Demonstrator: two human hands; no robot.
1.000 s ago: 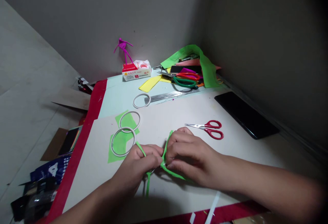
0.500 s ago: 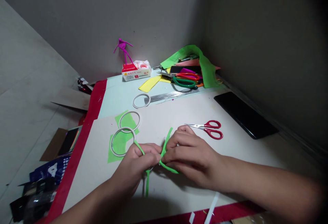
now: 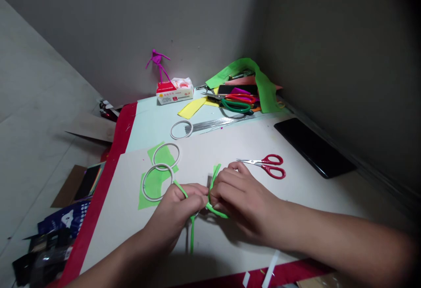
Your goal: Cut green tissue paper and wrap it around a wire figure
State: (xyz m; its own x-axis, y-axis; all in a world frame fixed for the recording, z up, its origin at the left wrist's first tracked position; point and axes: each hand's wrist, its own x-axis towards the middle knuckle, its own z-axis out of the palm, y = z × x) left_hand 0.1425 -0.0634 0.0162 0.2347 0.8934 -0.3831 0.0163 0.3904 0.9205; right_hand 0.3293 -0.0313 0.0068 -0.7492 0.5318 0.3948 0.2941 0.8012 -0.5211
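Both of my hands are on a green paper-wrapped wire figure (image 3: 215, 211), its thin limbs sticking out between my fingers. My left hand (image 3: 184, 204) pinches one end, with one green limb above the thumb and another hanging below. The fingers of my right hand (image 3: 240, 196) are closed at the other end, close to the left fingertips. Its middle is hidden by my fingers. Small red-handled scissors (image 3: 271, 166) lie just beyond my right hand. Left of my hands, two white tape rolls (image 3: 173, 176) rest on pieces of green crepe paper (image 3: 143, 200).
A purple wire figure (image 3: 157, 59) stands by a small box (image 3: 175, 90) at the back. Nearby are a bundle of thin wires (image 3: 217, 123), another tape roll (image 3: 171, 132), green-handled scissors (image 3: 236, 107) and crepe paper strips (image 3: 268, 90). A black phone (image 3: 312, 147) lies to the right.
My hands have shifted very slightly, still holding the green figure. Its hanging limb has moved a little to the right. The things on the table stay put.
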